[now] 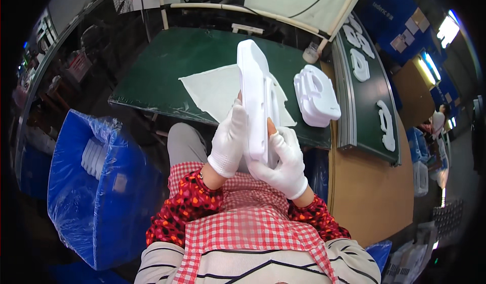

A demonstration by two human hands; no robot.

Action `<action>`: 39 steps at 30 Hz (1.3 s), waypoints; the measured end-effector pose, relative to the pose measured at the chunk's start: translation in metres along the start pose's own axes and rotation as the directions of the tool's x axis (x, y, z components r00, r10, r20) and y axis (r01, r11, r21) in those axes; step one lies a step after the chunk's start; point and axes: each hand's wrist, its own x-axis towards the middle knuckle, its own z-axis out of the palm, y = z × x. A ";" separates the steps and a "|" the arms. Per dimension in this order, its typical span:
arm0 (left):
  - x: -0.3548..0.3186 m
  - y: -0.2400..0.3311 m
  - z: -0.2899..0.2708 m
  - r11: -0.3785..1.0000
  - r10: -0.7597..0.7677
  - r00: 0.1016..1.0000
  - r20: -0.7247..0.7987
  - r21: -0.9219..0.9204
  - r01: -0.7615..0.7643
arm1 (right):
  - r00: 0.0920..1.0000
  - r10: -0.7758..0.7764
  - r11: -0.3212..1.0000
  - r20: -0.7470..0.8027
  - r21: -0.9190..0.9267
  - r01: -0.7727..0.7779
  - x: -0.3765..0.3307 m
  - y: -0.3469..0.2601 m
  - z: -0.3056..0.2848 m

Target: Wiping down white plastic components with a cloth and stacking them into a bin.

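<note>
Both my hands wear white gloves with some fingertips bare. Between them I hold a long white plastic molded part (254,102), tilted up on edge above my lap. My left hand (229,141) presses along its left side, fingers mostly behind it. My right hand (284,161) wraps its lower right side, with the thumb against the part. Beyond it, a white cloth (207,92) lies on the green table (167,56). A stack of similar white plastic parts (317,97) rests to the right of the cloth.
A conveyor with a green belt (367,102) runs along the right, carrying several white parts (360,65). At my left stands a blue bin (126,203) lined with clear plastic, white parts (94,157) inside. A small jar (311,54) sits at the table's back right. Cardboard (372,193) lies beside the conveyor.
</note>
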 end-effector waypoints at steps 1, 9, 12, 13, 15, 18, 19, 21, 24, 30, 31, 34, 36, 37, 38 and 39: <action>0.002 -0.005 -0.003 0.985 -0.084 0.995 0.050 -0.147 0.090 | 1.000 0.000 1.000 0.013 -0.025 0.000 -0.001 0.003 -0.001; 0.013 -0.030 -0.009 0.909 -0.197 0.971 0.138 0.398 0.128 | 1.000 0.014 0.991 -0.020 -0.130 -0.016 -0.021 0.051 -0.014; 0.008 -0.028 -0.017 0.808 -0.265 0.913 0.309 0.588 0.035 | 0.960 0.007 0.989 -0.281 -0.142 -0.049 -0.005 0.071 -0.052; 0.006 -0.021 -0.016 0.737 -0.341 0.851 0.398 0.676 -0.021 | 0.943 0.049 0.987 -0.328 -0.128 -0.095 0.002 0.073 -0.065; 0.001 -0.023 -0.020 0.775 -0.303 0.746 0.593 0.609 -0.170 | 0.982 0.026 0.991 -0.186 -0.122 -0.049 0.012 0.093 -0.079; -0.005 -0.026 -0.042 0.779 -0.477 0.673 0.566 0.626 0.026 | 0.927 0.370 0.880 0.059 0.296 -0.371 0.007 0.104 -0.051; -0.007 -0.031 -0.049 0.722 -0.494 0.710 0.502 0.692 0.013 | 0.922 0.387 0.882 0.033 0.277 -0.380 0.004 0.109 -0.037; -0.009 -0.043 -0.059 0.644 -0.508 0.746 0.430 0.765 -0.003 | 0.895 0.444 0.887 0.041 0.123 -0.445 -0.002 0.119 -0.010; -0.012 -0.061 -0.066 0.229 -0.380 0.925 -0.008 0.968 0.102 | 0.761 0.648 0.761 0.009 -0.027 -0.648 0.001 0.138 0.039; 0.103 -0.111 -0.149 0.131 -0.235 0.972 0.020 0.991 0.011 | 0.715 0.698 0.713 -0.035 0.117 -0.691 0.053 0.186 0.079; 0.128 -0.114 -0.149 0.187 -0.182 0.977 -0.113 0.971 0.147 | 0.710 0.704 0.708 -0.021 -0.061 -0.704 0.062 0.187 0.085; 0.161 -0.128 -0.161 0.133 -0.167 0.962 -0.219 0.961 0.242 | 0.750 0.659 0.662 -0.048 -0.437 -0.610 0.059 0.188 0.117; 0.175 -0.143 -0.177 -0.015 -0.225 0.944 -0.240 0.970 0.243 | 0.728 0.685 0.646 -0.026 -0.438 -0.624 0.056 0.200 0.128; 0.183 -0.147 -0.189 -0.029 -0.234 0.943 -0.235 0.972 0.235 | 0.714 0.700 0.640 0.014 -0.457 -0.618 0.054 0.205 0.134; 0.185 -0.152 -0.193 -0.018 -0.263 0.927 -0.266 0.962 0.271 | 0.700 0.714 0.631 0.023 -0.453 -0.629 0.053 0.209 0.132; 0.188 -0.152 -0.191 -0.006 -0.286 0.912 -0.296 0.952 0.307 | 0.651 0.759 0.587 0.026 -0.460 -0.666 0.060 0.214 0.123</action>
